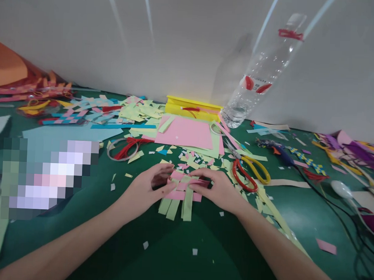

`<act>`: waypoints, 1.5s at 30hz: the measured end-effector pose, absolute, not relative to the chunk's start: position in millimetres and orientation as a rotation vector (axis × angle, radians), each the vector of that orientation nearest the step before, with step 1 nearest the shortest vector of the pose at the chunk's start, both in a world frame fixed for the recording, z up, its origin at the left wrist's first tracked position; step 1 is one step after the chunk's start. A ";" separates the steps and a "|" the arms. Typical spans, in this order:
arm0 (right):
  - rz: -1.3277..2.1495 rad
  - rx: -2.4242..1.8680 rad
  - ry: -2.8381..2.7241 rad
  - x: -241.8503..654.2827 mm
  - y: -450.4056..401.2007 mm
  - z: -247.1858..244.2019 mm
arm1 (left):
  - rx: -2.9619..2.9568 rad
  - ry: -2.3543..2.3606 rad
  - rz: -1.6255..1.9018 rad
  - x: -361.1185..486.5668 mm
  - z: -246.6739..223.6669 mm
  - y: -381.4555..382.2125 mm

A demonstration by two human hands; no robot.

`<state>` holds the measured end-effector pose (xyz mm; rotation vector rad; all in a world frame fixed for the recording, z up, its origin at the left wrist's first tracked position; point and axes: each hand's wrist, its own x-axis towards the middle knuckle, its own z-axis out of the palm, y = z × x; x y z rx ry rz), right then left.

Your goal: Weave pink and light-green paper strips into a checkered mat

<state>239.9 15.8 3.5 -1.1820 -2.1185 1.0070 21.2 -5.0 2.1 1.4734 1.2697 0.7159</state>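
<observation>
Between my two hands is a small piece of woven paper strips point(182, 185), pink crossed with pale green, with several green ends hanging toward me. My left hand point(149, 183) pinches its left edge between thumb and fingers. On the other side my right hand point(220, 189) grips the right edge, thumb and fingers on a pink strip. Just beyond the hands lie many small paper scraps point(192, 159). Scissors point(250, 169) with one red and one yellow handle rest to the right of my right hand.
Pink paper point(187, 131) lies on green sheets ahead, before a yellow folded strip point(194, 105). A clear plastic bottle point(264, 73) leans against the wall. Left are a tape ring with red cord point(124, 149) and a blurred-out object point(53, 175). A glue gun point(276, 152) with a cable lies right.
</observation>
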 end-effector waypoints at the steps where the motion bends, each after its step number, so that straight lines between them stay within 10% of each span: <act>1: 0.992 -1.187 -2.108 240.8 17.8 4.4 | 1.463 1.284 0.702 21.7 3.3 -4.5; 45: 1.094 -1.212 -1.694 231.2 18.7 -14.2 | 1.492 1.339 0.687 23.7 -11.0 -6.5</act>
